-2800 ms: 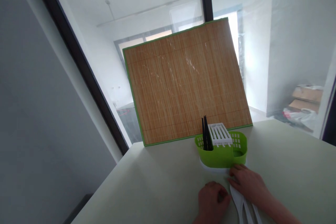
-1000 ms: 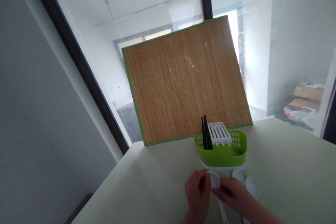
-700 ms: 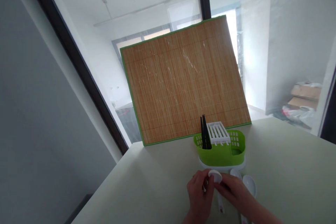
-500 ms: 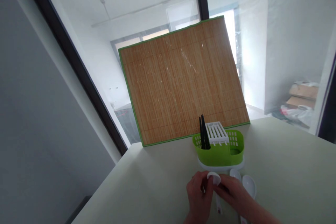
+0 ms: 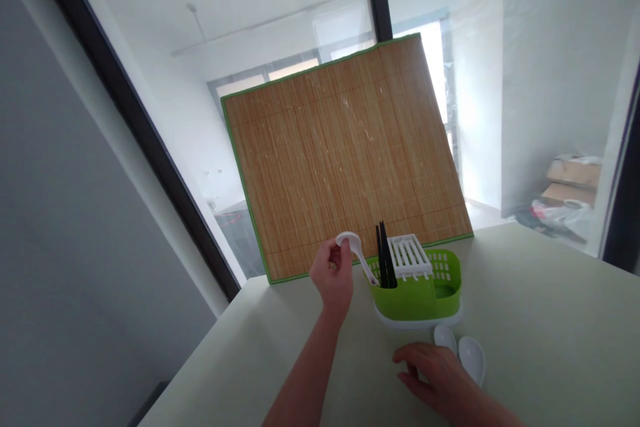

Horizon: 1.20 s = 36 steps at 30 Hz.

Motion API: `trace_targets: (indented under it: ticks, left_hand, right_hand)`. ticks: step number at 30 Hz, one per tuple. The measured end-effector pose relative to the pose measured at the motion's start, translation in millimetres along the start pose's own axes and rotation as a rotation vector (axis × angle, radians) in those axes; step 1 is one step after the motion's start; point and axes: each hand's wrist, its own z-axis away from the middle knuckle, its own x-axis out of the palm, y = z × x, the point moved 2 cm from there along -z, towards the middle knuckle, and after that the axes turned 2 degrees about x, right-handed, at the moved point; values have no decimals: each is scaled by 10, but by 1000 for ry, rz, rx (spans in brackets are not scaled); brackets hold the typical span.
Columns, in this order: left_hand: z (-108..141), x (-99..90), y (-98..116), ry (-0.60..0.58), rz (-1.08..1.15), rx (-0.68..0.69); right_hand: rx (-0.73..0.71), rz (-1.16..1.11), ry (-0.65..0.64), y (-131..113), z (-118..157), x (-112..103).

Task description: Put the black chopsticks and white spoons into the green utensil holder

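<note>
My left hand (image 5: pixel 336 275) pinches a white spoon (image 5: pixel 356 244) by its bowl, at the left end of a green basket (image 5: pixel 417 301). The spoon's handle points down to the basket's left rim, beside black chopsticks (image 5: pixel 384 257) standing in it. A white slotted rack (image 5: pixel 410 255) sits on the basket. Below the basket, my right hand (image 5: pixel 425 370) is low over the table with fingers apart and nothing between them. Next to it lie a white spoon (image 5: pixel 445 339) and another white spoon (image 5: pixel 472 359), their handles hidden by the hand and arm.
A bamboo mat (image 5: pixel 345 160) with green edging leans on the glass behind the basket. The pale table (image 5: pixel 540 320) has its left edge running diagonally toward the lower left. Cardboard and plastic bags (image 5: pixel 570 200) lie beyond the glass at right.
My left hand has moved up and left with the spoon, from below the basket to its left end. My right hand has let go of that spoon and opened lower down.
</note>
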Motion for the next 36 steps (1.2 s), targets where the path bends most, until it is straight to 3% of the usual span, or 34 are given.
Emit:
trace_targets:
  ticks: [4, 8, 13, 17, 21, 24, 28, 32, 36]
  left_hand:
    - [-138, 356, -262, -162, -85, -92]
    - [-13, 608, -538, -353, -211, -187]
    - [207, 719, -743, -504, -304, -292]
    - [290, 746, -813, -559, -324, -336]
    - [309, 686, -811, -492, -316, -329]
    - [383, 554, -775, -362, -284, -299]
    - [700, 316, -743, -227, -129, -258]
    - [1210, 106, -771, -288, -3, -317]
    - [1623, -24, -756, -388, 51, -398]
  right_hand:
    - [-20, 37, -8, 20, -5, 22]
    - [-23, 68, -1, 29, -17, 15]
    - [-19, 81, 2, 33, -35, -6]
    - [-16, 93, 17, 34, -36, -20]
    - [-3, 144, 62, 42, -47, -92]
    - [74, 232, 117, 88, -63, -204]
    - [194, 380, 185, 216, -73, -412]
    - [278, 470, 181, 406, -43, -607]
    - [367, 437, 55, 620, 25, -686]
